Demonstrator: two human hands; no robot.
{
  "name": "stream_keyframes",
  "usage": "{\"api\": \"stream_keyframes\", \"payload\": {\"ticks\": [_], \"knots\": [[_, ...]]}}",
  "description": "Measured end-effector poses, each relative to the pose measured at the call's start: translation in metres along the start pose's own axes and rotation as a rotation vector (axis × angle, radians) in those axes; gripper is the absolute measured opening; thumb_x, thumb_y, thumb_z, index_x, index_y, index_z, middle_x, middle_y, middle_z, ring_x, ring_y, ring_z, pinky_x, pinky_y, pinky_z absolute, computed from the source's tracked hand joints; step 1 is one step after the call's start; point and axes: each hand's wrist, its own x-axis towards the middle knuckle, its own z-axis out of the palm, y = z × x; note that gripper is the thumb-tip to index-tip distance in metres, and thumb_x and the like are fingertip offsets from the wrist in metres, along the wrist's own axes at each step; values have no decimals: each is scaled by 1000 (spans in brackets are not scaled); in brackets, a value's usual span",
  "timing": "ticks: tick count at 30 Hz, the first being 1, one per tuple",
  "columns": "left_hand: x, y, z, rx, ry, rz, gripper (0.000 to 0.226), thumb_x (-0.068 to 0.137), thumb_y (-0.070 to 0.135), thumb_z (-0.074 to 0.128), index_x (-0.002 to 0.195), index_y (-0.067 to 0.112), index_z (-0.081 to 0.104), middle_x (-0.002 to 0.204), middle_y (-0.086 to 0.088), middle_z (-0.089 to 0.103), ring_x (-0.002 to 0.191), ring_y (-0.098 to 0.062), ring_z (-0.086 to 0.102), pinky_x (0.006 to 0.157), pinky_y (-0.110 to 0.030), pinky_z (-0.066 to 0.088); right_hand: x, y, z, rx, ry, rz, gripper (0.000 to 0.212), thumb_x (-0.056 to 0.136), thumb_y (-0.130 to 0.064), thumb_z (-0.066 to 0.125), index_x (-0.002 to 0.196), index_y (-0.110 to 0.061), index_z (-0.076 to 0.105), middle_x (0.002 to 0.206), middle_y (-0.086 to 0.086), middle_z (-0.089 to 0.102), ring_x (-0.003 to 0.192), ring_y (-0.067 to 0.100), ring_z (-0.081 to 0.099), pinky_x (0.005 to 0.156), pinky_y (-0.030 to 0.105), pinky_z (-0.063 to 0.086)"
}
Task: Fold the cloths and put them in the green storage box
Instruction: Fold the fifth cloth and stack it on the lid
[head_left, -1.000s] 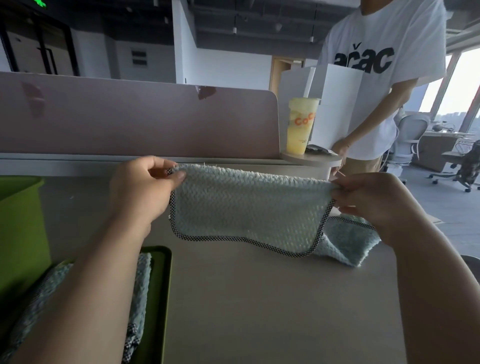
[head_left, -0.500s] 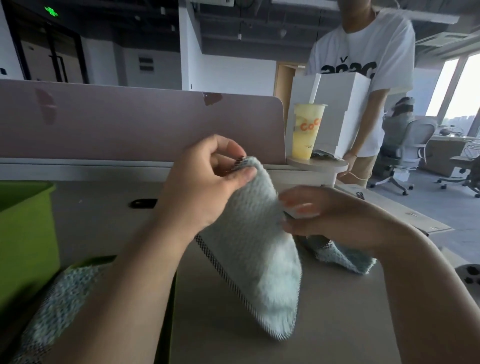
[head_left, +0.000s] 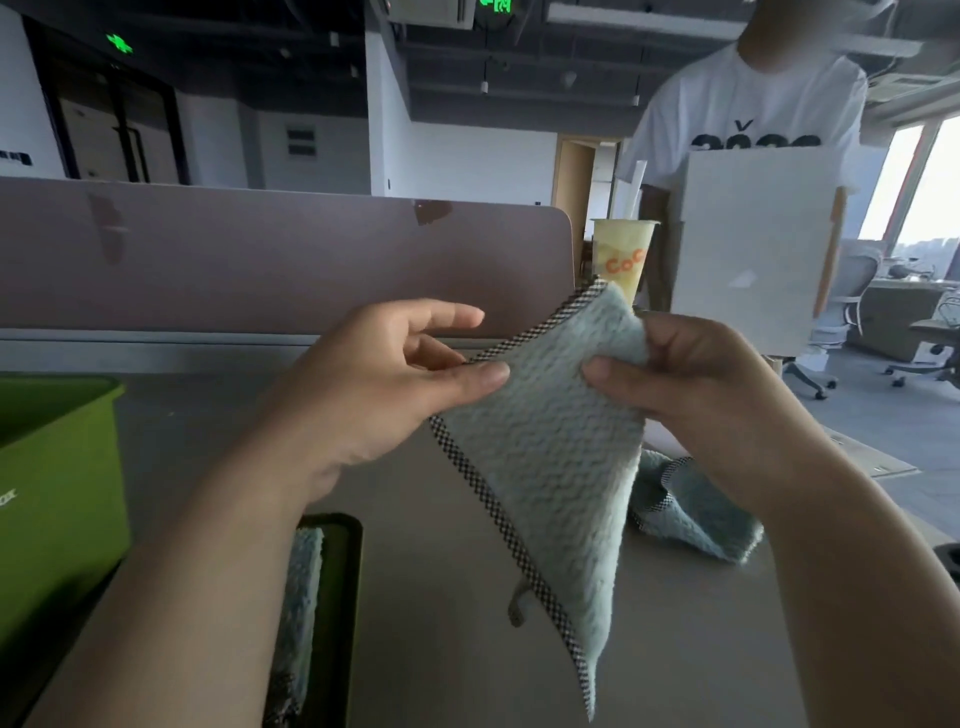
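The pale blue cloth hangs above the counter. The left hand and right hand each pinch its upper part, thumbs in front; the right hand's fingers are hidden behind the fabric. The right forearm partly hides a second cloth crumpled on the counter. The green storage box is cut off at the left edge.

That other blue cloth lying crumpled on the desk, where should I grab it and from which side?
Probably pinch the raised fold of checked trim on the crumpled cloth, coming from above with the right hand, which is nearest. The rest lies flat on the desk, harder to get fingers under. That hand pinches the folded cloth, so free it first.
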Motion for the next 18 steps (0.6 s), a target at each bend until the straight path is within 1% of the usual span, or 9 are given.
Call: {"api": "stream_keyframes", "payload": {"ticks": [1,3,5,8,10,13,16,17,18], "knots": [[-1,1,0,14,-15,11,55,51,57,69,104,43,68,74,22,67,73,5,62,80,-23,48,-1,0,-2,17,4,2,39,64,-21,71,97,-1,71,95,15,76,93,34,71,88,44,56],[-2,3,1,34,-49,26,43,54,56,69,96,45,72,87,22,71,84,1,65,90,-29,50,-1,0,-5,48,1,-6,40,64,-19,69,100,0,70,97,15,75,94,34,70,87,40,57],[-3,5,4,26,-86,39,42,56,57,70,95,43,72,96,19,73,93,-2,67,96,-37,49,-2,0,-8,77,-2,-25,37,65,-16,68,99,0,69,96,15,76,92,31,71,85,37,58],[-3,6,10,5,-91,51,45,59,60,78,99,41,67,102,18,70,96,-4,67,96,-41,49,-2,-1,-7,127,-20,-54,33,68,-16,67,97,0,68,95,14,75,89,28,72,82,36,58],[-2,7,13,-20,-58,91,43,60,57,78,97,42,61,102,22,67,94,-2,66,94,-39,50,-1,-2,-5,168,-33,-62,34,70,-15,66,100,2,67,99,16,75,92,30,71,82,37,58],[-3,12,15,-57,-22,209,30,69,45,77,91,39,58,97,24,67,90,-1,66,87,-33,54,0,-2,-3,210,-20,-67,35,71,-12,64,101,5,66,99,16,75,90,28,71,80,35,59],[-6,19,13,-71,-62,306,12,76,33,73,84,35,65,88,19,71,85,0,67,78,-19,53,0,-1,-2,193,0,-79,19,71,-10,67,88,-2,70,84,10,75,79,20,70,74,30,58],[-7,20,13,-52,-73,339,9,78,28,72,83,35,68,88,19,71,85,1,67,78,-15,51,1,-1,-3,167,0,-86,14,73,-7,70,86,-3,70,84,13,75,79,22,69,74,32,58],[-8,20,13,-18,-80,368,12,80,24,71,83,35,70,90,20,71,88,2,66,79,-13,49,1,-1,-3,145,-1,-92,10,75,-2,68,85,-1,70,85,18,73,80,24,69,76,36,57]]}}
